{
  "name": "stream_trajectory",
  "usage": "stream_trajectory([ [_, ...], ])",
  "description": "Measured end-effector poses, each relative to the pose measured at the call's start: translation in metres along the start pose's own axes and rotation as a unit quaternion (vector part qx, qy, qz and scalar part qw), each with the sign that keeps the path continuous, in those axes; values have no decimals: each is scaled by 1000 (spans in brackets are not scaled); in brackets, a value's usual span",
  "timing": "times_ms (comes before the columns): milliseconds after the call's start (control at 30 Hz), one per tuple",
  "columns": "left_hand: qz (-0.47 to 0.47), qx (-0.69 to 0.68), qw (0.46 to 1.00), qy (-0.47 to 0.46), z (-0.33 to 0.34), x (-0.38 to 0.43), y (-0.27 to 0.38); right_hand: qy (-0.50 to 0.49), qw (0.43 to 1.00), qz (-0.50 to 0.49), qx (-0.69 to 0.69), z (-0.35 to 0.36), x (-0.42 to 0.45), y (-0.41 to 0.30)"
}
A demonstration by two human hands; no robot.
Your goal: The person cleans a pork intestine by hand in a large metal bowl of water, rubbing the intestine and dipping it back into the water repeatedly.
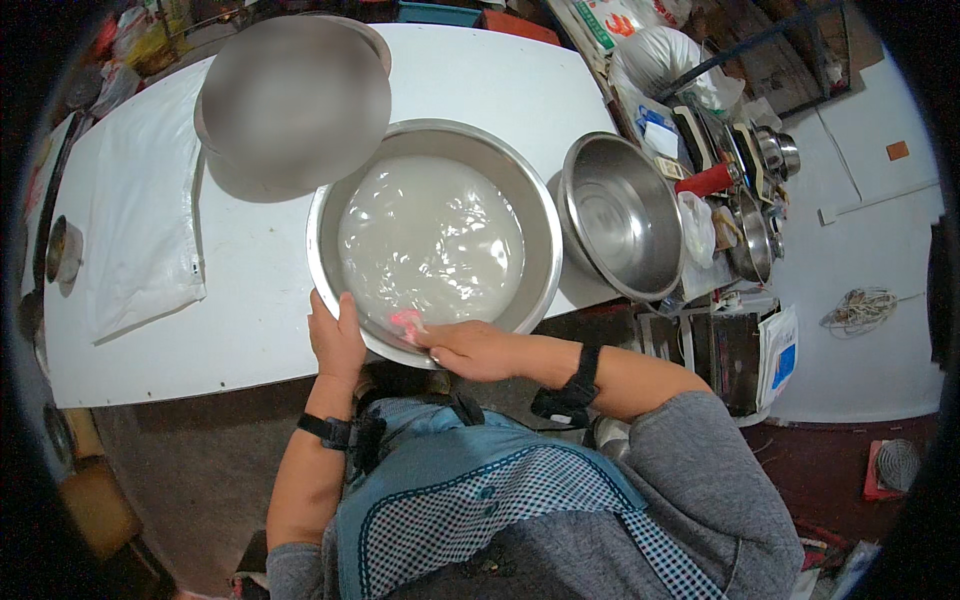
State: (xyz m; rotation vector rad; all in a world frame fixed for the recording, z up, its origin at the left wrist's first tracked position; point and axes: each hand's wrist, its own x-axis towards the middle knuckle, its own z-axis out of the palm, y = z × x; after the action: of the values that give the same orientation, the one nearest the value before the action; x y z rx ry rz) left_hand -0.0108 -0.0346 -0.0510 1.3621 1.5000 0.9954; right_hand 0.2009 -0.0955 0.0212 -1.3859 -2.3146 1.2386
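Note:
A large metal basin (547,225) stands at the table's front edge, holding cloudy, rippling water (442,240). My left hand (335,334) grips the basin's rim at its near left side. Inside the near wall, my right hand (472,349) holds a crumpled pink and white cloth (409,324) at the water's edge. Part of the cloth is hidden by my fingers.
On the white table (255,300), a second metal basin (615,217) stands to the right. A white plastic sheet or sack (142,217) lies at the left near a small metal bowl (64,250). A blurred round vessel (296,97) overlaps the basin's far left. Clutter, including a red cylinder (705,181), lines the right.

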Motion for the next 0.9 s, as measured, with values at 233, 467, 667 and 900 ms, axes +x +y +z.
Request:
stream_trajectory([
  [233,20,10,1000,1,-1,1,-2,-150,964,17,-221,-69,-42,47],
  [467,8,-3,1000,-7,-1,2,-2,-174,845,54,-502,-124,-26,84],
  [667,-2,-57,998,3,1,-1,4,-274,832,155,-457,-95,-17,72],
  [900,11,-136,991,-7,4,-6,5,-239,967,46,-71,-44,6,23],
])
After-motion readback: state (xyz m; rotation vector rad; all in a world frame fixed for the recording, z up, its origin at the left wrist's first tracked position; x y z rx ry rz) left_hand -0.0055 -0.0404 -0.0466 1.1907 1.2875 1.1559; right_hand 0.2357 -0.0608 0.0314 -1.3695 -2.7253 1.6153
